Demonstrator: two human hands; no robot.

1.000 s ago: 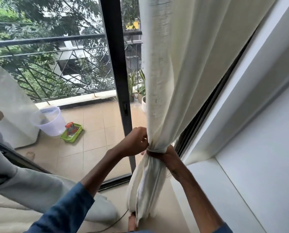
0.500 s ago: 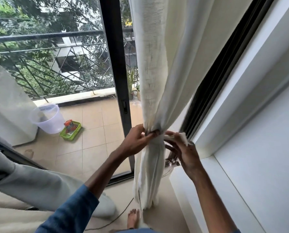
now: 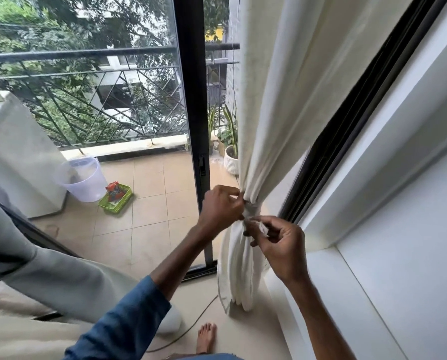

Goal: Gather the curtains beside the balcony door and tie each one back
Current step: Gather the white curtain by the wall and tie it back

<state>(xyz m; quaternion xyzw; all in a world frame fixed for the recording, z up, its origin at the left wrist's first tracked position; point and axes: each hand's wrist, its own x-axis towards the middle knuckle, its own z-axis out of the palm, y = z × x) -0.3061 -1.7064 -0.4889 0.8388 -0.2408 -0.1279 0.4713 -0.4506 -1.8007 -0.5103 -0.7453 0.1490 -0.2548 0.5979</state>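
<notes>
A cream curtain [image 3: 277,105] hangs right of the black balcony door frame [image 3: 191,100], gathered into a narrow waist. A pale tieback band [image 3: 251,210] wraps that waist. My left hand [image 3: 221,206] pinches the band and gathered cloth at its left side. My right hand [image 3: 282,245] sits just below and to the right, pinching the loose white end of the tieback [image 3: 261,226]. Below the waist the curtain falls in folds to the floor [image 3: 239,281]. At the far left, another pale curtain [image 3: 48,271] slants across the view.
A white wall ledge [image 3: 321,294] runs along the right. On the balcony stand a clear bucket [image 3: 83,179], a green basket [image 3: 116,200] and potted plants [image 3: 230,154]. A thin cable [image 3: 191,326] crosses the floor near my bare foot [image 3: 205,337].
My right hand came off the gathered waist and now pulls the tieback's loose end out to the right. My left hand kept its place at the waist. The view shifted slightly.
</notes>
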